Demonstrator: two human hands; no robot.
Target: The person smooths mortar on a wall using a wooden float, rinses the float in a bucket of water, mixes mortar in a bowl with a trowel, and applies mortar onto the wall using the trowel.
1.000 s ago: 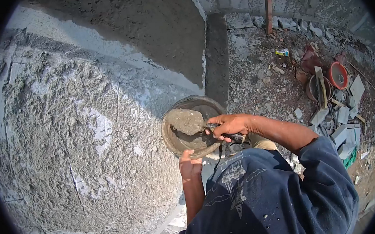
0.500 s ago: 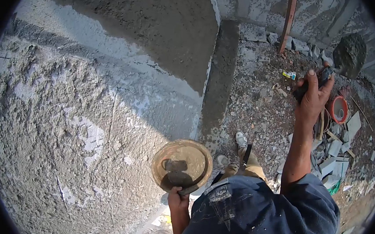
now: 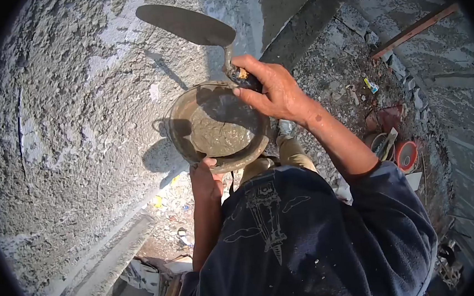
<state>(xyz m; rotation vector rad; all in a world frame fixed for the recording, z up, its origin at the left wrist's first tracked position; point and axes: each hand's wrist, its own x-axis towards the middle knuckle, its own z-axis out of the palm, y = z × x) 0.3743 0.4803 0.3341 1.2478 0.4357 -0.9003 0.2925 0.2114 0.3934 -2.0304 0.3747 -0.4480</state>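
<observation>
My right hand (image 3: 272,91) is closed around the dark handle of a trowel (image 3: 187,25). Its broad metal blade points to the upper left, in front of the rough wall and just past the basin's far rim. Below that hand is a round basin (image 3: 251,157) with wet grey mortar (image 3: 219,135) in it. My left hand (image 3: 205,181) grips the basin's near rim, its thumb over the edge and the other fingers partly hidden beneath. Part of the mortar lies in shadow.
On the left rises a wall (image 3: 86,143) coated in rough mortar. A smoother dark strip (image 3: 311,25) runs along the top. Rubble covers the ground, with an orange-rimmed bucket (image 3: 406,156) at the right. A reddish bar (image 3: 414,31) leans at the upper right.
My right hand has brought the trowel from the far right to above the basin. My left hand still holds the basin, which sits higher in view. The view has turned toward the rough wall.
</observation>
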